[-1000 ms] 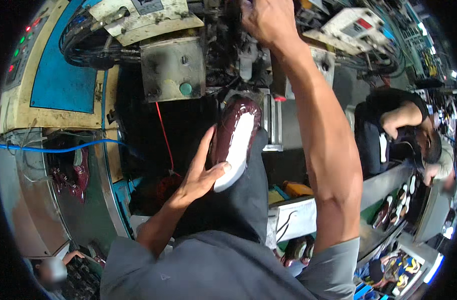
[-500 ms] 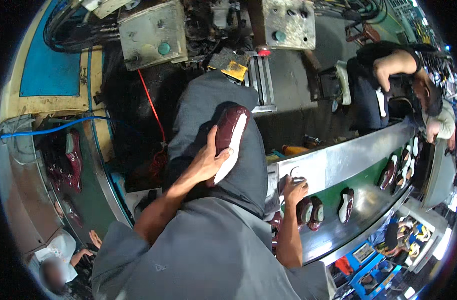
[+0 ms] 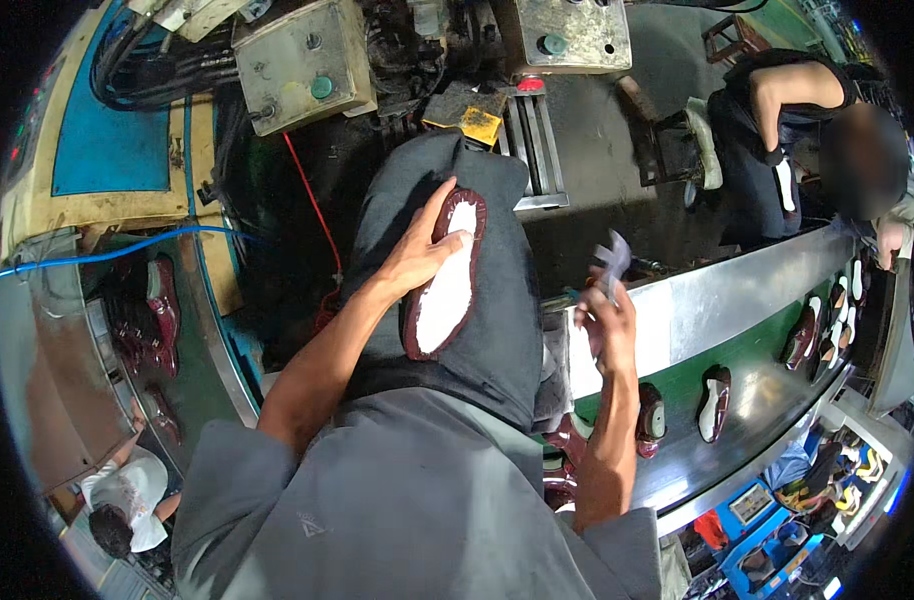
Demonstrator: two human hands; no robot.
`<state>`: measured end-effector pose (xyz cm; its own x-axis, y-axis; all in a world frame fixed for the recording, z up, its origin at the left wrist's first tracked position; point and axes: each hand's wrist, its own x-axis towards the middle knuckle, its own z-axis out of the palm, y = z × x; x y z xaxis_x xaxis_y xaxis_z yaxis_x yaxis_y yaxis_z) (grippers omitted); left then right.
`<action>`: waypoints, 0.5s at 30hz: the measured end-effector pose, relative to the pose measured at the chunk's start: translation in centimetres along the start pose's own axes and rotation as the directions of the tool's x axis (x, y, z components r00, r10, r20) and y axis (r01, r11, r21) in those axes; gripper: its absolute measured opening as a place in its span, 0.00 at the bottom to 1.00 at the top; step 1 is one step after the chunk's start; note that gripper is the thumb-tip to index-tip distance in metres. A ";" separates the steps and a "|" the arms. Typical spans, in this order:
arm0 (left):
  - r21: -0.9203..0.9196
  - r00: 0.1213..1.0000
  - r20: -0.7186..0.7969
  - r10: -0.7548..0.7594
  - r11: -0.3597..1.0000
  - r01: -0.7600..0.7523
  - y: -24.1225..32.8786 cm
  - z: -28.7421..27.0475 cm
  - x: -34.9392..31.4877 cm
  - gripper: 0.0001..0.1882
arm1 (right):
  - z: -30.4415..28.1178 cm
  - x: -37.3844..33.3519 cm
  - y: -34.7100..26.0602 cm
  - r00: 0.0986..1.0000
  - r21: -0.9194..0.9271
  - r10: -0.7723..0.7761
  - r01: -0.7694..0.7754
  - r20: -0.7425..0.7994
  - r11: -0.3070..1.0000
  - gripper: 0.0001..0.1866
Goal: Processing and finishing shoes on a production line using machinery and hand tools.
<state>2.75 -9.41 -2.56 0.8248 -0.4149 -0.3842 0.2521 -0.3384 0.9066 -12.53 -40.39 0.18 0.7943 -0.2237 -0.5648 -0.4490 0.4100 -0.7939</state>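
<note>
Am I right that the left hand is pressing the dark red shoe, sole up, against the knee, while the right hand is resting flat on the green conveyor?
Not quite. The left hand does hold the shoe sole up on the knee, but the head view shows the right hand raised above the conveyor, holding a small pale piece.

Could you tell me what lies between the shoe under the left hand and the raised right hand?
In the head view, only dark grey trouser cloth over the person's knee lies between the maroon shoe, held under the left hand, and the right hand.
</note>
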 end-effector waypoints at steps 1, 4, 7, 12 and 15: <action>-0.002 1.000 0.009 0.002 1.000 -0.002 0.1 0.2 0.2 0.44 | 2.0 1.3 -0.9 0.996 -0.151 0.037 -0.025 0.078 0.988 0.18; 0.041 1.000 0.001 0.001 0.999 -0.001 -0.6 0.3 0.6 0.48 | 8.2 3.4 -4.1 0.951 -0.777 0.007 0.250 0.311 0.577 0.18; -0.005 0.995 -0.057 0.079 0.997 -0.079 -2.1 0.7 0.7 0.54 | 9.8 5.2 -4.0 0.897 -0.831 0.059 0.380 0.439 0.406 0.18; 0.079 0.997 -0.071 0.013 0.997 -0.008 -0.3 0.7 0.3 0.53 | 11.3 7.0 -3.8 0.844 -0.825 0.173 0.417 0.507 0.381 0.17; 0.119 0.997 -0.078 -0.002 0.993 0.011 -0.5 0.8 0.3 0.53 | 11.9 7.4 -3.9 0.843 -0.830 0.201 0.399 0.500 0.390 0.17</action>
<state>2.45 -10.02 -3.27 0.8613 -0.3469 -0.3713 0.1996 -0.4411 0.8750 0.00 -33.13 1.81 0.7834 0.3358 -0.5229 -0.1979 -0.6628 -0.7221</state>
